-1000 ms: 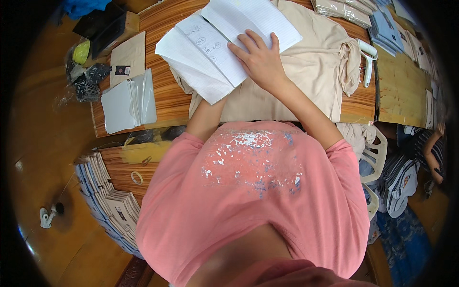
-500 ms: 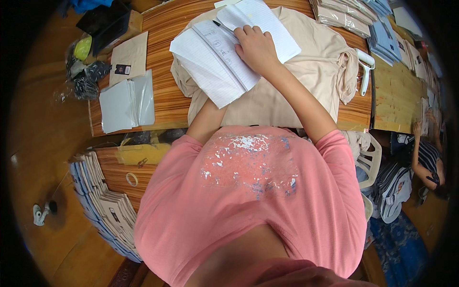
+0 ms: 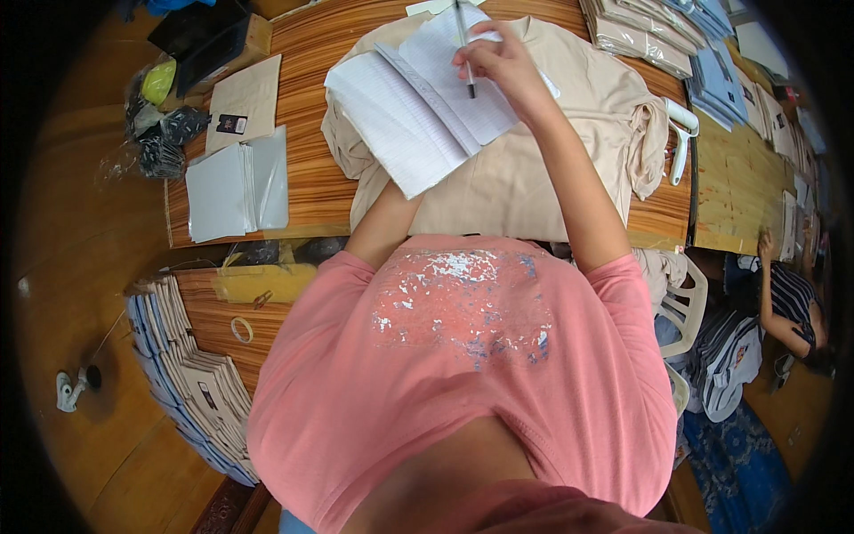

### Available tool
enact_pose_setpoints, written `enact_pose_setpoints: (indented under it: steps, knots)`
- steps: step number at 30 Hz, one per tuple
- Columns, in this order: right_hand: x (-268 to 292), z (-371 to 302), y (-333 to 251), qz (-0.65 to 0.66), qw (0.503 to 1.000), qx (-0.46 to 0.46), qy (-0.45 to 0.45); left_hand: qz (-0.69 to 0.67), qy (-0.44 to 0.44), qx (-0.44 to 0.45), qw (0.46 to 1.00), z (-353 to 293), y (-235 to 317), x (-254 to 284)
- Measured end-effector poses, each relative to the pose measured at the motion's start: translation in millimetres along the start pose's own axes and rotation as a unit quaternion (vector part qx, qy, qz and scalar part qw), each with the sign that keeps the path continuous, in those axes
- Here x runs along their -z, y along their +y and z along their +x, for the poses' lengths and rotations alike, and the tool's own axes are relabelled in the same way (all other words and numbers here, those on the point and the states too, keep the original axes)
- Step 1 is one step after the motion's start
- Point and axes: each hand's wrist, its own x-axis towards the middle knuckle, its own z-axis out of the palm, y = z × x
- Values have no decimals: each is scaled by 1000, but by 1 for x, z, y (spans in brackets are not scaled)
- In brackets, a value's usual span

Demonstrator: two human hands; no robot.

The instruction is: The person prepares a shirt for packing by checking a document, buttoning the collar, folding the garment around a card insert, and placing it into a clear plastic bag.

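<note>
In my right hand (image 3: 511, 73), a pen (image 3: 471, 88) is pinched between the fingers, standing nearly upright over the right-hand page. An open notebook (image 3: 391, 125) with lined pages lies below it, one narrow page raised along the middle. My left forearm (image 3: 389, 221) reaches under the notebook's near edge; the left hand itself is hidden beneath, so its fingers do not show. Under the notebook a beige shirt (image 3: 587, 116) is spread out on the wooden table (image 3: 307, 178).
To the left lie a packed beige garment (image 3: 252, 93), grey-white sheets (image 3: 216, 203) and crumpled clear bags (image 3: 162, 153). A white lint roller (image 3: 680, 147) rests right of the shirt. Bagged garments (image 3: 636, 40) are stacked at far right. Another person's arm (image 3: 767, 285) shows at the right.
My right hand has lifted off the pages and now holds the pen, which was lying on the notebook. The notebook's narrow middle page has turned, hiding the handwriting.
</note>
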Motion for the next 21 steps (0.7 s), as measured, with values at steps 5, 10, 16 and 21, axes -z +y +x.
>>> enact_pose_setpoints:
  steps: [5,10,16,21]
  knots:
    - [33,-20,-27,32,993,73,88,33,22,36,999,19,-8,15]
    - [49,-40,-43,-80,976,146,140,-152,-132,115,973,28,-13,31]
    - [29,-60,-31,-81,991,107,27,-150,-65,74,984,34,-17,32]
    - [8,-72,-12,-124,990,64,-9,-125,-66,110,984,39,-24,17]
